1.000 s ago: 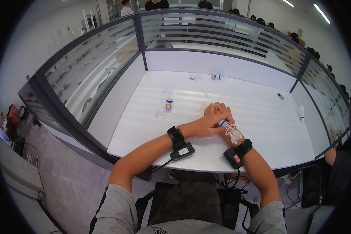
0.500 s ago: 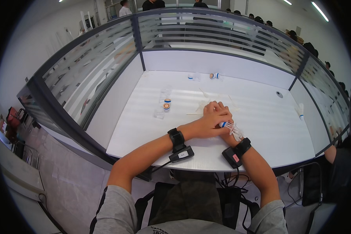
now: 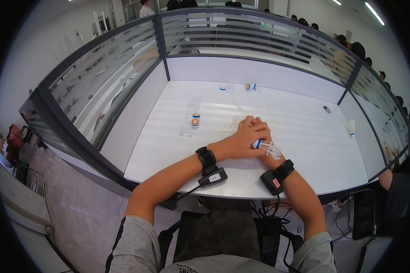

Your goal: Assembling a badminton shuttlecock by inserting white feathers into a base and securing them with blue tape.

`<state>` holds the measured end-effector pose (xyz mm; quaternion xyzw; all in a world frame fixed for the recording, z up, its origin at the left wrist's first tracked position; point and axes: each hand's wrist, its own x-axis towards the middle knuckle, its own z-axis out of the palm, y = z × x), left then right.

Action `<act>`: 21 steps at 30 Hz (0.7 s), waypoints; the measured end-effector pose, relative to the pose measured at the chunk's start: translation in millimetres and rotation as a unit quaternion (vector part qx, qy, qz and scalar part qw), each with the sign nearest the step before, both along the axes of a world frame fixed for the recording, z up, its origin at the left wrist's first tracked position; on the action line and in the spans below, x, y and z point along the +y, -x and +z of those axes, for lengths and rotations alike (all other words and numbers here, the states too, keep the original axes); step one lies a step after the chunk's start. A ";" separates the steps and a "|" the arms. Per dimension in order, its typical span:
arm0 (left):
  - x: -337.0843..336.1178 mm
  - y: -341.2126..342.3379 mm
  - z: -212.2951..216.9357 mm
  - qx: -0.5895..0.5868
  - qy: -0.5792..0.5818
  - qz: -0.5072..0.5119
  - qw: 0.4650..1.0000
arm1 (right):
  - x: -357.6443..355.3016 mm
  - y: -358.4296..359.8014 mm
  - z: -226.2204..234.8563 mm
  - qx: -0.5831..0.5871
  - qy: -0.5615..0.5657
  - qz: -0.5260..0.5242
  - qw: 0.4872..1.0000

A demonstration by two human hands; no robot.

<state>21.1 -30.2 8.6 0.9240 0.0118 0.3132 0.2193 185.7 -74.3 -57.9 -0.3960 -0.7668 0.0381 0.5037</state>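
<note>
My left hand and my right hand are pressed together on the white desk, near its front edge. Between them they grip a small clear tube with a blue rim. A bunch of thin white sticks pokes out of the tube toward my right wrist. My left hand lies over most of my right hand, so the right fingers are largely hidden. Several loose pale sticks lie on the desk just beyond my hands. Each wrist wears a black band with a small box.
Small clear jars, two with orange lids, stand to the left of my hands. Two more small containers sit by the back panel, and a white bottle at the right. Frosted glass partitions enclose the desk. Another person's arm shows at the right.
My hands stay clasped on the tube at almost the same spot. Nothing else on the desk has moved.
</note>
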 end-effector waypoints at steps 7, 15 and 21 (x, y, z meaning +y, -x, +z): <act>0.7 -2.7 5.5 0.025 0.003 -0.010 1.000 | -9.6 7.8 29.5 -0.080 0.138 -0.071 0.985; -2.1 -3.4 10.7 0.037 0.085 -0.026 0.995 | -21.3 20.4 26.5 0.144 0.033 0.066 0.987; 6.8 -5.0 5.8 0.047 0.060 -0.029 0.997 | 0.8 -6.0 7.1 -0.032 0.029 -0.021 0.999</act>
